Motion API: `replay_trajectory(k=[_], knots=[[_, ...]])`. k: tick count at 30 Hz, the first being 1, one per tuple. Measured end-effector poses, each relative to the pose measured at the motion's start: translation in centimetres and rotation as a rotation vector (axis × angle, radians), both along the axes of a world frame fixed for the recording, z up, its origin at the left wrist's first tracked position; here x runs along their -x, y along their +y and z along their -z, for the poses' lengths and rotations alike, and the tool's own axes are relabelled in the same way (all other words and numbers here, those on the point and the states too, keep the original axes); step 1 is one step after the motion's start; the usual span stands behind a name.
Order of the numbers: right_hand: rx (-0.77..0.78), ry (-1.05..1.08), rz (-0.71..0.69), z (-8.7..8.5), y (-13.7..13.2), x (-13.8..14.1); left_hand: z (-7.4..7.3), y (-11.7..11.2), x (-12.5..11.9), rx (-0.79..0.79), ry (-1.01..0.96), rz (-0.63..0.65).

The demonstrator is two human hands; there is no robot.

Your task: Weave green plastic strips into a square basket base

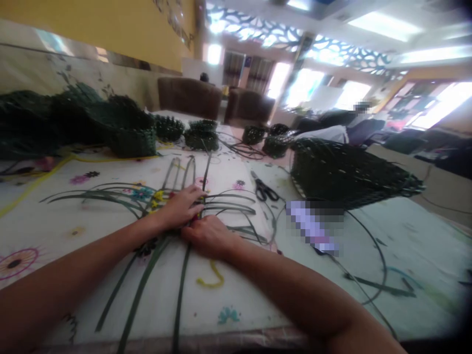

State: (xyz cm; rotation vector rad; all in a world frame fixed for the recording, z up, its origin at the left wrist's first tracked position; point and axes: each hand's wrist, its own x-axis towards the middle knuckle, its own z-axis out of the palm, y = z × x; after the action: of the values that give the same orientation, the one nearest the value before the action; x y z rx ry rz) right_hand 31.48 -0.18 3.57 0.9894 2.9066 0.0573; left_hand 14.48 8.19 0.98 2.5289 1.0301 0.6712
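Flat green weaving strips (147,275) cross one another on the flower-patterned table cover, their loose ends fanning out on all sides. Small yellow strip pieces (158,199) show at the crossing. My left hand (180,205) lies over the crossing with its fingers stretched to the right, resting on the strips. Beside it, my right hand (211,237) is closed, its fingers curled at the near edge of the crossing around a green strip. Both hands hide the middle of the weave, and a bit of red shows between them.
Black-handled scissors (266,191) lie right of the strips. A large dark green woven basket (332,169) lies at right, near a blurred-out purple item (309,226). Smaller woven baskets (201,135) stand behind, more (129,130) at left. A yellow strip piece (212,278) lies in front.
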Motion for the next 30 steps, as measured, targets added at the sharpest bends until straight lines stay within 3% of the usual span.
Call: replay_trajectory(k=[7, 12, 18, 26, 30], knots=[[0.002, 0.03, 0.006, 0.9, 0.2, -0.3, -1.0, -4.2, 5.5, 0.132, 0.059, 0.074], [-0.003, 0.03, 0.022, 0.9, 0.3, -0.3, -2.0, -4.7, 4.9, 0.222, -0.046, -0.044], [0.083, 0.013, 0.075, 0.3, 0.5, -0.1, -1.3, -4.2, 5.1, 0.544, -0.115, 0.07], [0.196, 0.172, 0.132, 0.0, 0.8, -0.7, -1.5, -4.3, 5.4, 0.581, -0.057, 0.052], [0.253, 0.321, 0.069, -0.3, 1.1, -1.7, -0.7, -4.3, 5.7, 0.451, 0.004, 0.055]])
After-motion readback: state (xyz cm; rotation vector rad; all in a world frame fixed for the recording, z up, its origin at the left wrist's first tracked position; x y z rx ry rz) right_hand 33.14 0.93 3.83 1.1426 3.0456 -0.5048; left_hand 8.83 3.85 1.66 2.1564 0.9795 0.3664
